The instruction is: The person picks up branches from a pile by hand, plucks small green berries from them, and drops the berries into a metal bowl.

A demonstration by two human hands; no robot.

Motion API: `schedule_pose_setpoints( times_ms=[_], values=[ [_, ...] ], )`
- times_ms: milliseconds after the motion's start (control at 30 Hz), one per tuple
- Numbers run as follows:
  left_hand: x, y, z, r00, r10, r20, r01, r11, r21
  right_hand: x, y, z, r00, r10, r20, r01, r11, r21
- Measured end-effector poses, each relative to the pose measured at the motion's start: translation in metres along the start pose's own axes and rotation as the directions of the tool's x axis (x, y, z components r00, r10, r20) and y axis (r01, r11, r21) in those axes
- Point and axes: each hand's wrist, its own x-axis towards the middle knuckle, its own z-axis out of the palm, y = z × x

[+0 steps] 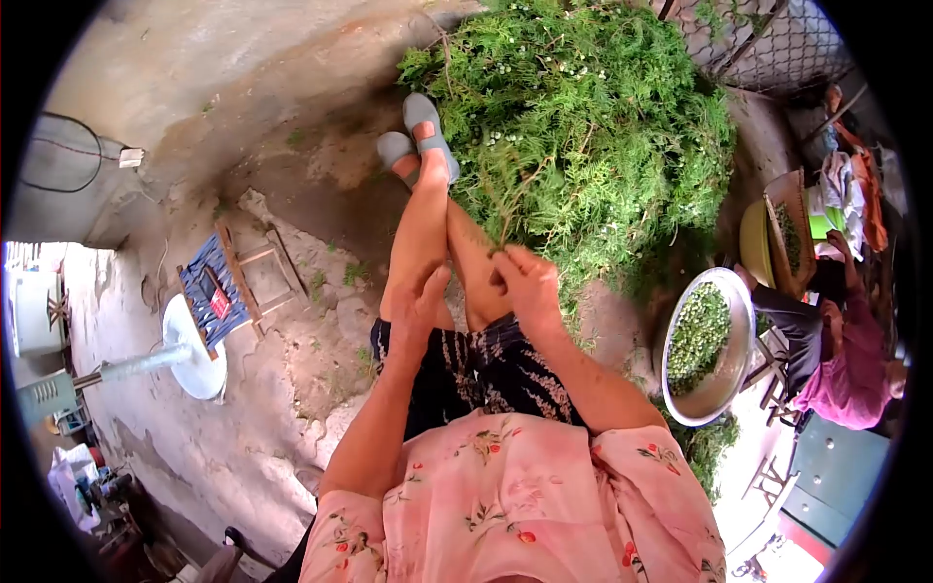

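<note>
Seen from above, a seated person's 2 bare hands are raised over the lap. The right hand [527, 284] pinches 1 green sprig [505, 189] near its stem end, thumb against fingers. The left hand [416, 299] is open beside it, fingers loosely extended, nothing visible in its grasp.

The sprig's leafy end is blurred and overlaps a large heap of evergreen branches [593, 126] dotted with small pale-green cones. 2 grey slip-on shoes [432, 141] rest at the heap's left edge, ankles crossed. To the right, a wide metal basin [742, 335] holds many loose green pieces [698, 340]. Beyond it, another person in a magenta top [850, 374] sits near a wicker basket [789, 219].

The pinch looks small, so a snag on the heap's tangled twigs could pull the sprig free or snap its thin stem. Its cones could then drop among the branches or onto the rough ground [311, 360], where they would be hard to spot. The basin stands to one side of the lap, so small pieces could spill on the way across. A careless elbow or foot could also jar its rim, and the shoes against the heap could crush twigs.
</note>
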Motion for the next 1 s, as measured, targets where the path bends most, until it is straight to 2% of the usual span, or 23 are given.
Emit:
schedule_pose_setpoints(
  times_ms=[33, 67, 100, 133, 200, 267, 333, 433, 467, 533, 567, 600, 633, 667, 700, 767, 800, 833, 867, 900, 933, 1000],
  values=[
    [-0.002, 0.008, 0.006, 1.0, 0.004, -0.011, -0.004, 1.0, 0.001, -0.016, 0.0, 0.001, 0.998, -0.037, 0.051, 0.041, 0.996, -0.076],
    [-0.005, 0.015, 0.01, 0.992, -0.048, 0.115, 0.08, 0.954, -0.289, -0.031, 0.001, 0.002, 0.997, -0.04, 0.064, 0.045, 0.996, -0.072],
    [-0.01, 0.021, 0.011, 0.968, -0.058, 0.245, 0.186, 0.821, -0.539, -0.045, 0.003, 0.004, 0.973, -0.217, 0.08, 0.229, 0.957, -0.177],
    [-0.015, 0.031, 0.012, 0.973, -0.056, 0.225, 0.172, 0.826, -0.537, -0.058, 0.004, 0.007, 0.914, -0.389, 0.113, 0.406, 0.874, -0.269],
    [-0.024, 0.053, 0.013, 0.947, -0.062, 0.316, 0.239, 0.793, -0.56, -0.079, 0.013, 0.008, 0.893, -0.422, 0.158, 0.45, 0.856, -0.254],
    [-0.028, 0.06, 0.01, 0.952, -0.085, 0.294, 0.25, 0.771, -0.586, -0.093, 0.024, 0.007, 0.837, -0.475, 0.273, 0.543, 0.783, -0.302],
    [-0.029, 0.054, 0.003, 0.963, -0.069, 0.26, 0.214, 0.781, -0.587, -0.102, 0.031, 0.002, 0.82, -0.465, 0.335, 0.564, 0.756, -0.331],
    [-0.038, 0.06, -0.01, 0.968, -0.1, 0.23, 0.22, 0.777, -0.59, -0.111, 0.036, 0.0, 0.754, -0.406, 0.516, 0.622, 0.694, -0.363],
    [-0.042, 0.064, -0.012, 0.971, -0.099, 0.216, 0.211, 0.777, -0.593, -0.114, 0.042, 0.0, 0.745, -0.408, 0.527, 0.629, 0.693, -0.353],
    [-0.047, 0.074, -0.017, 0.972, -0.077, 0.221, 0.201, 0.76, -0.618, -0.118, 0.055, 0.001, 0.64, -0.522, 0.563, 0.713, 0.678, -0.182],
    [-0.048, 0.074, -0.02, 0.974, -0.073, 0.213, 0.193, 0.761, -0.62, -0.12, 0.057, 0.0, 0.618, -0.417, 0.666, 0.72, 0.639, -0.269],
    [-0.048, 0.071, -0.022, 0.979, -0.053, 0.196, 0.155, 0.82, -0.55, -0.121, 0.057, 0.0, 0.615, -0.416, 0.669, 0.722, 0.638, -0.267],
    [-0.05, 0.071, -0.022, 0.982, -0.035, 0.184, 0.12, 0.872, -0.475, -0.123, 0.056, -0.001, 0.571, -0.37, 0.733, 0.734, 0.63, -0.254],
    [-0.053, 0.074, -0.02, 0.982, -0.036, 0.185, 0.122, 0.87, -0.477, -0.123, 0.054, -0.002, 0.523, -0.321, 0.789, 0.745, 0.622, -0.24],
    [-0.058, 0.078, -0.02, 0.987, -0.039, 0.159, 0.113, 0.864, -0.49, -0.125, 0.05, -0.004, 0.524, -0.318, 0.79, 0.743, 0.625, -0.241],
    [-0.069, 0.086, -0.021, 0.991, -0.045, 0.128, 0.104, 0.859, -0.502, -0.123, 0.037, -0.006, 0.648, -0.309, 0.697, 0.638, 0.719, -0.275],
    [-0.073, 0.088, -0.023, 0.992, -0.043, 0.122, 0.096, 0.876, -0.473, -0.113, 0.04, -0.013, 0.668, -0.347, 0.658, 0.63, 0.734, -0.252],
    [-0.076, 0.089, -0.025, 0.993, -0.042, 0.114, 0.089, 0.891, -0.445, -0.108, 0.027, -0.022, 0.783, -0.248, 0.571, 0.418, 0.889, -0.187],
    [-0.079, 0.087, -0.027, 0.993, -0.044, 0.107, 0.088, 0.89, -0.447, -0.099, 0.024, -0.028, 0.861, -0.287, 0.42, 0.383, 0.909, -0.164],
    [-0.082, 0.085, -0.028, 0.993, -0.028, 0.115, 0.073, 0.91, -0.408, -0.09, 0.015, -0.038, 0.913, -0.287, 0.291, 0.357, 0.906, -0.228],
    [-0.085, 0.083, -0.028, 0.992, -0.012, 0.126, 0.058, 0.928, -0.368, -0.081, 0.001, -0.04, 0.914, -0.377, 0.148, 0.389, 0.919, -0.063],
    [-0.093, 0.082, -0.029, 0.988, -0.033, 0.154, 0.086, 0.93, -0.357, -0.07, -0.033, -0.046, 0.89, -0.456, -0.009, 0.456, 0.89, -0.017]
  ],
)
